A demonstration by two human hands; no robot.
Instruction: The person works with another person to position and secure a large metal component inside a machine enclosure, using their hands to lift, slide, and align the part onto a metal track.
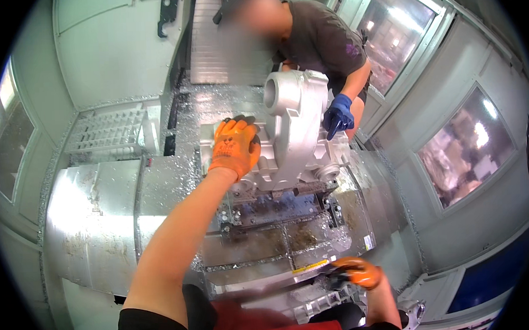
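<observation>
A large silver-grey metal casting (pixel 295 125) with a raised round bore stands on a dark fixture (pixel 278 207) inside a machine enclosure. My left hand (pixel 235 147), in an orange glove with dark fingertips, rests on the casting's left side, fingers bent over its upper edge. Lower right, my right hand (pixel 356 273), also orange-gloved, is beside the front sill (pixel 264 285) near a yellow strip. Motion smears its dark fingertips, so I cannot make out whether it holds anything. Across the casting, a co-worker's blue-gloved hand (pixel 339 116) is at the casting's right side.
Another person (pixel 324 35) leans in from the far side. Metal chips lie scattered over the wet machine bed (pixel 165 181). A slatted grey panel (pixel 106 130) is at the left. Enclosure walls with windows (pixel 467 147) stand close on the right. Grey metal parts (pixel 321 304) sit below the sill.
</observation>
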